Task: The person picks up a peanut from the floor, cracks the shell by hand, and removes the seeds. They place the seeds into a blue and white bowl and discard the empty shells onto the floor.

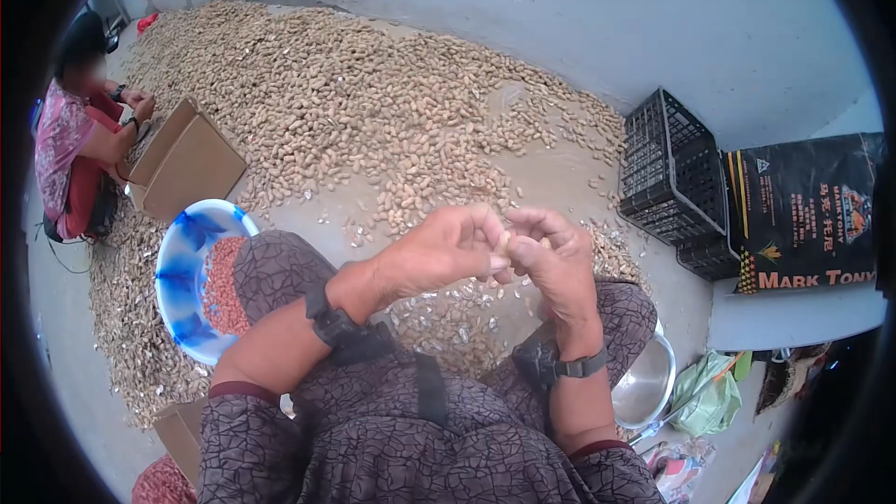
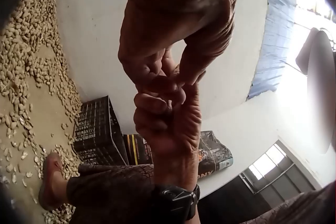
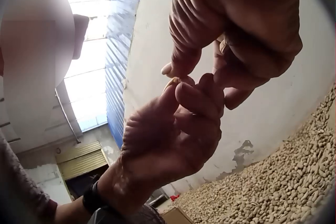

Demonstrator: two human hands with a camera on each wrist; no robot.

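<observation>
Both hands meet fingertip to fingertip above the lap. A small pale peanut (image 1: 505, 243) is pinched where the left hand (image 1: 441, 250) and the right hand (image 1: 564, 273) touch, mostly covered by the fingers. The left wrist view has the left hand (image 2: 176, 19) above and the right hand (image 2: 170, 127) below, thumbs and fingers curled together. From the right wrist, a pale piece (image 3: 172, 83) shows at the left hand's (image 3: 170, 134) fingertips, and a peanut (image 3: 224, 45) is partly visible within the curled fingers of the right hand (image 3: 244, 29).
Unshelled peanuts (image 1: 373, 112) cover the floor ahead. A blue-white basin (image 1: 177, 243) of pink kernels (image 1: 224, 285) is left of the knee, near a cardboard box (image 1: 187, 163) and a seated person (image 1: 79, 145). Black crates (image 1: 677, 173), a sack (image 1: 803, 215) and a metal bowl (image 1: 644, 383) are right.
</observation>
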